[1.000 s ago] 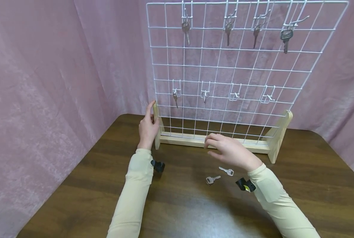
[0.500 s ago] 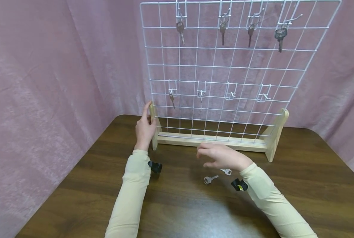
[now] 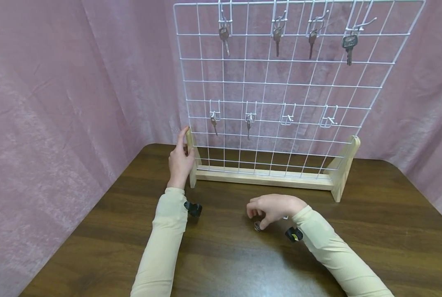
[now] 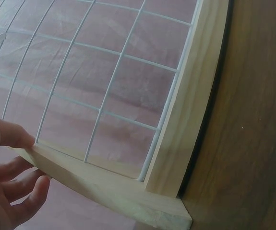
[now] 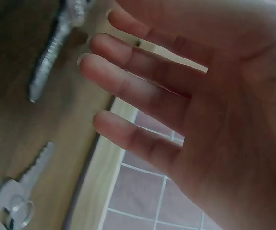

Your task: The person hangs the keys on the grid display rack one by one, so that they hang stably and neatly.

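Note:
In the head view my left hand [image 3: 180, 163] holds the left wooden side post [image 3: 192, 169] of a white wire grid rack [image 3: 280, 84]. In the left wrist view, its fingers [image 4: 30, 199] wrap the post's edge. My right hand [image 3: 274, 207] is low over the table, fingers bent loosely downward. Beneath it lie two loose silver keys, mostly covered: one key's head [image 3: 257, 226] shows by the thumb, and a bit of the other key [image 3: 285, 217] near the wrist. In the right wrist view, a key with a ring [image 5: 20, 191] and another key [image 5: 49, 57] lie apart from the fingers.
Several keys hang on the top-row hooks, among them a dark-headed key [image 3: 349, 43]. On the lower row hang a left key [image 3: 213, 123] and a second key [image 3: 249, 123]; two bare hooks, a middle hook [image 3: 287, 119] and a right hook [image 3: 329, 121], stick out beside them.
My right hand has come down from in front of the rack's base bar to the loose keys. The second lower-row key has swung and turned. My left hand stays on the post.

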{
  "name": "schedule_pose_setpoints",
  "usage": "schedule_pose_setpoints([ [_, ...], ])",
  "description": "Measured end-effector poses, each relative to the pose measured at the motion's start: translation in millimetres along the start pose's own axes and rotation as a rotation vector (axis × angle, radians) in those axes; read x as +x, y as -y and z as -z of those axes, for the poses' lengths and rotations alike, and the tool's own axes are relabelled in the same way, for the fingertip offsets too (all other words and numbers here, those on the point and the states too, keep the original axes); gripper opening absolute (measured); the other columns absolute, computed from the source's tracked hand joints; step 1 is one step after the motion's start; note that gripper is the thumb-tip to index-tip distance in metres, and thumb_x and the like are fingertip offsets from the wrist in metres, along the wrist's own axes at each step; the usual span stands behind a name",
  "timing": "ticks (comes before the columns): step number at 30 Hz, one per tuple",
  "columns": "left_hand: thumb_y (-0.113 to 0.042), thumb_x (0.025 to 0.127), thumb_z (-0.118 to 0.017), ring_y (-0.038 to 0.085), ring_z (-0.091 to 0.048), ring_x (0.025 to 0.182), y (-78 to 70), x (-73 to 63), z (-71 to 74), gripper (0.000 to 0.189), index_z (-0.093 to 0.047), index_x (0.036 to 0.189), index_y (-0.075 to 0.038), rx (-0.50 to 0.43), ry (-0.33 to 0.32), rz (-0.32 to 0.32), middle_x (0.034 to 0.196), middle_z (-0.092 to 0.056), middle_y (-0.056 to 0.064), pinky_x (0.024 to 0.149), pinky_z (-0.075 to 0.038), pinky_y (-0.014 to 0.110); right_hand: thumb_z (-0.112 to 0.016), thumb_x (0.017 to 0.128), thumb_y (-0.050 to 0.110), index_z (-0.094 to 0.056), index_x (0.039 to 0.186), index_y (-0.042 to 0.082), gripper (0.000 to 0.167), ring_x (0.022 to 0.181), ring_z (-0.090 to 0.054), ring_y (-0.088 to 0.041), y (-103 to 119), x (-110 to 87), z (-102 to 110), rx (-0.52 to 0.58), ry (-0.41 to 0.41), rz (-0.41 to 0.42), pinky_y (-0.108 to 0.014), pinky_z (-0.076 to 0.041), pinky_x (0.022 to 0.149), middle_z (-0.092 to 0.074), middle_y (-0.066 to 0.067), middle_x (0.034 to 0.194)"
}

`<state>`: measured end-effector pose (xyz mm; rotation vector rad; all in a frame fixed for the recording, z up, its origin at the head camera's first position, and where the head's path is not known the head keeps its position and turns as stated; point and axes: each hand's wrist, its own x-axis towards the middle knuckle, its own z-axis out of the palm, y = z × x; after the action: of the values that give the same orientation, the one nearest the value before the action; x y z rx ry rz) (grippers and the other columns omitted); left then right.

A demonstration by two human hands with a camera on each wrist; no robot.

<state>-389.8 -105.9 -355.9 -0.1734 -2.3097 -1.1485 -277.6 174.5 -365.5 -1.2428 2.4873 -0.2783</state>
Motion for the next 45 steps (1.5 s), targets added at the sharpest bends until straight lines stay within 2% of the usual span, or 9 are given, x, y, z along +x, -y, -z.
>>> schedule_pose_setpoints([
  [9, -0.007, 0.091, -0.057, 0.033, -0.066, 0.078, -2.9, -0.3, -0.6, 0.068, -0.034, 0.147, -0.037, -0.010, -0.005, -0.021, 0.101, -0.071, 0.016, 0.068, -0.050, 0.048, -0.077, 0.075, 0.008, -0.058, 0.088, 0.013, 0.023, 0.068, -0.045, 0.002, -3.6, 5.6, -9.0, -0.009, 0.019, -0.033, -0.014, -0.041, 0.066, -0.055, 0.004, 0.080],
  [17, -0.007, 0.090, -0.057, 0.034, -0.067, 0.080, -2.5, 0.3, -1.7, 0.068, -0.034, 0.147, -0.038, -0.011, -0.007, -0.020, 0.102, -0.072, 0.017, 0.069, -0.050, 0.049, -0.078, 0.077, 0.009, -0.057, 0.083, 0.012, 0.022, 0.063, -0.043, 0.002, -0.9, 5.1, -8.9, -0.015, 0.032, -0.020, -0.014, -0.039, 0.062, -0.053, 0.004, 0.073],
  [23, -0.009, 0.090, -0.058, 0.034, -0.068, 0.083, -1.7, 1.0, -1.8, 0.068, -0.034, 0.146, -0.040, -0.011, -0.008, -0.008, 0.104, -0.072, 0.016, 0.071, -0.051, 0.049, -0.075, 0.079, 0.007, -0.052, 0.078, 0.012, 0.023, 0.055, -0.041, 0.004, 0.7, 3.7, -7.8, -0.002, 0.073, -0.011, -0.014, -0.035, 0.056, -0.042, 0.011, 0.063],
  [28, -0.009, 0.090, -0.058, 0.034, -0.069, 0.088, -2.0, 2.1, -1.3, 0.070, -0.033, 0.146, -0.043, -0.010, -0.003, 0.008, 0.107, -0.071, 0.017, 0.074, -0.052, 0.049, -0.070, 0.079, 0.004, -0.054, 0.079, 0.013, 0.018, 0.056, -0.040, 0.004, 1.7, 3.2, -7.0, -0.018, 0.095, 0.011, -0.013, -0.034, 0.056, -0.039, 0.012, 0.063],
  [35, -0.009, 0.090, -0.059, 0.033, -0.069, 0.087, -0.6, 0.8, -0.3, 0.071, -0.033, 0.145, -0.045, -0.020, -0.002, 0.018, 0.107, -0.071, 0.016, 0.074, -0.051, 0.049, -0.066, 0.079, 0.002, -0.057, 0.077, 0.011, 0.012, 0.054, -0.037, 0.005, 3.6, 6.3, -8.6, -0.023, 0.080, 0.064, -0.012, -0.032, 0.055, -0.039, 0.012, 0.061],
  [45, -0.009, 0.090, -0.059, 0.033, -0.069, 0.091, 1.5, -0.7, -0.5, 0.070, -0.033, 0.146, -0.043, -0.018, 0.002, 0.019, 0.109, -0.071, 0.017, 0.076, -0.051, 0.050, -0.069, 0.083, 0.008, -0.057, 0.075, 0.014, 0.016, 0.055, -0.038, 0.004, 3.5, 6.6, -12.3, -0.060, 0.067, 0.047, -0.012, -0.033, 0.055, -0.043, 0.012, 0.061],
])
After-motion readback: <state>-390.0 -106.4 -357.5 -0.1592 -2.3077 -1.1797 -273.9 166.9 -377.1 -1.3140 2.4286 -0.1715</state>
